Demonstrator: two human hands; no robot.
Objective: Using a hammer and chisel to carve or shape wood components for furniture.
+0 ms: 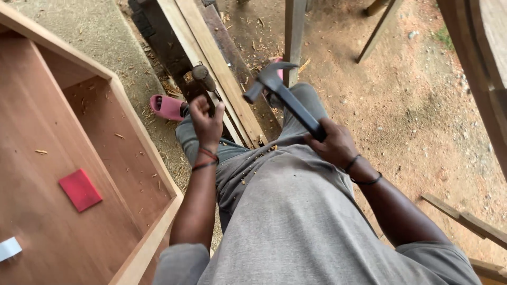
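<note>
Gripping, right hand (334, 143): closed around the black handle of a dark metal claw hammer (285, 97), head raised toward 11 o'clock from the fist.
Hammer head: claw and face at the top, just in front of a grey upright post (293, 31), above the knees in grey trousers (248, 158).
Pinching, left hand (207, 120): fingers curled shut, thumb and fingertips pressed together at the top; whatever sits between them too small to tell.
Left wrist: red and black bands around it; black bands on the right wrist too.
Between the hands: pale long wooden planks (211, 58) running from 12 o'clock down toward the lap, a dark round wooden stub (203, 77) just beyond the left knuckles.
At 9 o'clock of the left hand: pink rubber sandal (168, 107) on the ground, beside the corner of a reddish-brown open wooden cabinet box (145, 153).
Inside the box: flat red square piece (80, 189) on the bottom panel, wood chips scattered near it, a small white piece (9, 248) at the 8 o'clock edge.
At 3 o'clock: bare sandy ground (422, 105), wooden battens (470, 219) lying at 4 o'clock.
Lap: grey shirt and trousers flecked with shavings.
</note>
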